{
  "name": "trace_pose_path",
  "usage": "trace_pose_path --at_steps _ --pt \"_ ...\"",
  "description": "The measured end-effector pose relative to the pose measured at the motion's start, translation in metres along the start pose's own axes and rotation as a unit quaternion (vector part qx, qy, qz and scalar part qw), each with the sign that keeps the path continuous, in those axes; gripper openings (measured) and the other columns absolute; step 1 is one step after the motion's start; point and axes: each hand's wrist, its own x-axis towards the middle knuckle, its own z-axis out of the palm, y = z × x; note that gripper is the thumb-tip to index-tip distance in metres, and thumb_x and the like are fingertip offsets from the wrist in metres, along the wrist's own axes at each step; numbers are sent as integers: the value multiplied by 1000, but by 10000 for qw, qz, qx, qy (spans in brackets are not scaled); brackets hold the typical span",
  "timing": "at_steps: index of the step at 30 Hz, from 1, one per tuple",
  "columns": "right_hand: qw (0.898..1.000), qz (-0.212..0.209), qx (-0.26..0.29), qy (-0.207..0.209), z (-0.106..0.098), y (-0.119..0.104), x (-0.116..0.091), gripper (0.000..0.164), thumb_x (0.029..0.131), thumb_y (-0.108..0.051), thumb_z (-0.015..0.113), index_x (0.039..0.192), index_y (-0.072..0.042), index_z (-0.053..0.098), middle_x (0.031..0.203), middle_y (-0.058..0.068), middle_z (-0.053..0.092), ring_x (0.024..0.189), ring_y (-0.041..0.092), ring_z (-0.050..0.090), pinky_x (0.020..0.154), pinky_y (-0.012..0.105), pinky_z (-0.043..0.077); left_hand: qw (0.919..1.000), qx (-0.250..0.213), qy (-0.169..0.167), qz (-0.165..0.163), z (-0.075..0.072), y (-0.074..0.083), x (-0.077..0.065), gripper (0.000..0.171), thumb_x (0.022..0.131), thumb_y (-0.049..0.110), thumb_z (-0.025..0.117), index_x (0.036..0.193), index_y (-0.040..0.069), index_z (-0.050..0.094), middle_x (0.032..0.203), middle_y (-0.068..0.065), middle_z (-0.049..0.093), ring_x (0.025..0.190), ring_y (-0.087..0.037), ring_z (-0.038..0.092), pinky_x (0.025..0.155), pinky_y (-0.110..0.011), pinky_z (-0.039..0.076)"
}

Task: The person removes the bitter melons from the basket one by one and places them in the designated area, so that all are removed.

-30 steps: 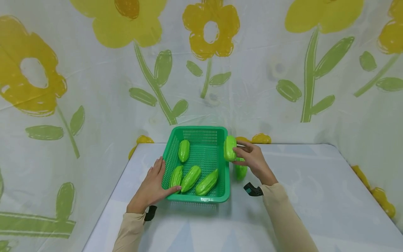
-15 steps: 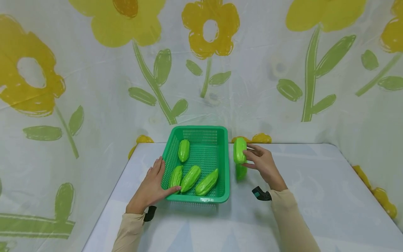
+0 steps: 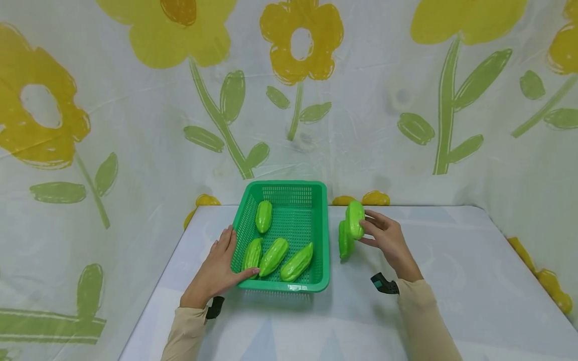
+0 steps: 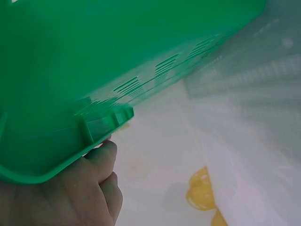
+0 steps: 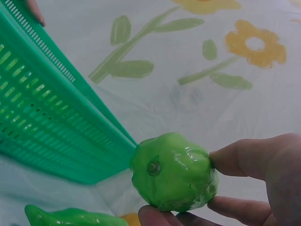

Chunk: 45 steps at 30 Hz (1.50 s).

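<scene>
My right hand [image 3: 388, 240] holds a bright green, ridged bitter melon [image 3: 355, 219] between thumb and fingers, right of the basket and above the table. Its lobed end, with a small round stem scar, faces the camera in the right wrist view [image 5: 171, 172]. A second bitter melon [image 3: 344, 243], partly hidden behind the held one, is between it and the basket. My left hand [image 3: 217, 268] grips the near left corner of the green plastic basket [image 3: 326, 260], thumb over the front rim and fingers along the outer left side. Several bitter melons [image 3: 274, 256] lie inside the basket.
The basket stands on a pale table [image 3: 451, 271]. Behind it hangs a whitish cloth [image 3: 361, 125] printed with yellow flowers, which also rises along both sides. Each wrist carries a dark strap mount [image 3: 384, 284].
My right hand has carried its bitter melon from the basket's right rim rightward and slightly down, uncovering more of the melon beside it. The left hand and basket stay in place.
</scene>
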Motion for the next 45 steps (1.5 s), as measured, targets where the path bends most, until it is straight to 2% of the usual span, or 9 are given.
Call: trace_pose_path --at_steps 7,13,18,29,40,45 --pt "9994 84 -338 76 -6 11 -2 69 106 -38 59 162 -8 34 161 23 41 115 16 64 93 32 62 10000 37 -9 40 1 1 0 120 87 72 66 163 -5 14 175 -20 5 162 -41 11 130 -61 17" --pt "9996 -50 -284 80 -12 15 -2 68 106 -37 59 161 -6 35 162 22 38 108 9 64 93 33 62 10000 78 30 34 1 0 -1 120 87 72 66 163 -5 14 175 -20 5 162 -42 11 130 -61 18" --pt "9991 -132 -389 110 -16 16 -1 69 106 -38 59 161 -5 35 162 24 37 108 9 63 95 36 61 10000 66 31 18 1 0 -1 121 87 72 66 163 -5 13 175 -19 5 162 -41 10 130 -61 18" --pt "9995 -144 -245 171 -23 23 0 64 107 -32 58 160 -3 36 160 25 39 101 1 62 92 33 62 10000 38 -5 11 0 1 0 121 86 72 66 163 -6 13 175 -21 5 162 -42 10 129 -62 17" --pt "9997 61 -221 102 -25 32 4 65 107 -32 58 160 -3 35 162 24 37 101 0 62 91 28 62 10000 49 5 35 -1 0 0 120 87 70 68 163 -6 14 175 -21 5 161 -43 11 130 -61 17" --pt "9992 215 -314 142 -26 36 7 65 106 -32 58 161 -4 35 163 24 36 110 11 61 91 28 62 10000 54 -22 4 0 1 0 120 87 70 67 163 -6 14 175 -21 5 162 -43 10 130 -61 16"
